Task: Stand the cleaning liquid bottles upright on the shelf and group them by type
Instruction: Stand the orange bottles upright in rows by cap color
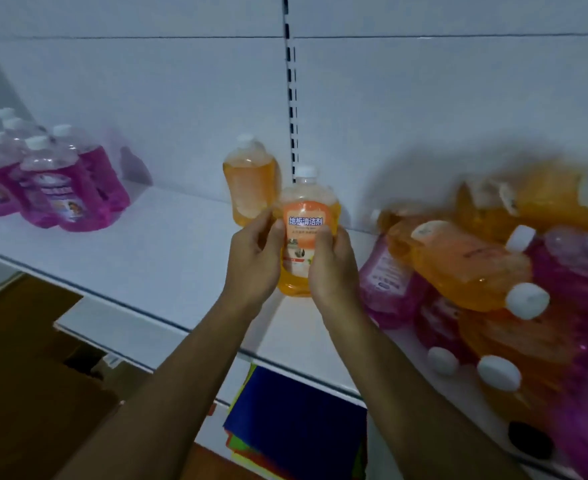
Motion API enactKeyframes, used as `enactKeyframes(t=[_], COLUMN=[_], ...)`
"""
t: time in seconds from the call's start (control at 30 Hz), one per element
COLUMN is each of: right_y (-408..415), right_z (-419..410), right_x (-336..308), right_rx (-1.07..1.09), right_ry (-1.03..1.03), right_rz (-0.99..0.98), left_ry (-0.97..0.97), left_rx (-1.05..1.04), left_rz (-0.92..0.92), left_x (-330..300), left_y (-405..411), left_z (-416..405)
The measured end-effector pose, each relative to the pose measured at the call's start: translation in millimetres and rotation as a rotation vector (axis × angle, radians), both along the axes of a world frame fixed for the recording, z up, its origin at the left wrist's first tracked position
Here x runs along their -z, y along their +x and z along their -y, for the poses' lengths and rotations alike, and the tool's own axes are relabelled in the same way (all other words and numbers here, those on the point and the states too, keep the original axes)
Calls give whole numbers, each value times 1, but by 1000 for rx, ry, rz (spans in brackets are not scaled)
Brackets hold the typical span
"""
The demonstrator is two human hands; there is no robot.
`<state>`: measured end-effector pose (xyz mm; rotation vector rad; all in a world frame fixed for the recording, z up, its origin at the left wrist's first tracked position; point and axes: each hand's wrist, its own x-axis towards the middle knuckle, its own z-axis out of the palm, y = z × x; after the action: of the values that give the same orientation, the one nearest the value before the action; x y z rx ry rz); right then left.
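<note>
- Orange liquid fills the bottle I am holding in the head view; it is upright with its white cap on top and its label facing me, at the middle of the white shelf; whether its base touches the shelf I cannot tell.
- My left hand curls around its left side, fingertips on the label edge.
- My right hand clamps the right side, thumb across the label.
- Just behind it to the left, a second orange bottle stands upright against the back panel.
- Far left, a group of pink bottles stands upright together, all capped.
- To the right, a heap of orange and pink bottles lies toppled on its sides, caps pointing toward me, blurred at the edge.
</note>
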<state>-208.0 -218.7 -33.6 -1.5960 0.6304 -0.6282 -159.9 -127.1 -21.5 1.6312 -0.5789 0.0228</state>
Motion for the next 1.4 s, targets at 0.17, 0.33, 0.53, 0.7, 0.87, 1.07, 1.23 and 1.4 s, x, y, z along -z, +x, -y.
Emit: enactKeyframes(t=[0.17,0.33,0.53,0.7,0.87,1.07,1.23,1.4], right_y=[37,59,58,44,29,-7,-56,-119], right_z=[8,15,16,6,1,0,2,0], right_x=[1,1,4,13,13,9,-7,-14], right_rx=[92,114,108,81,31,16,79,41], right_ry=[20,-23,-80,-164,-169,-264,-327,-291], right_rz=[35,22,20,-19,-1,-118,-43,25], left_ry=[-37,-53,44,115,171,121,52,58], left_rx=[129,183,188,157,74,47,-125,-19], left_rz=[-3,65,110,90,127,134,237,384], left_x=[16,22,28,29,33,36,21,11], left_y=[48,77,85,71,60,51,19,-41], left_z=[19,26,31,25,22,21,22,26])
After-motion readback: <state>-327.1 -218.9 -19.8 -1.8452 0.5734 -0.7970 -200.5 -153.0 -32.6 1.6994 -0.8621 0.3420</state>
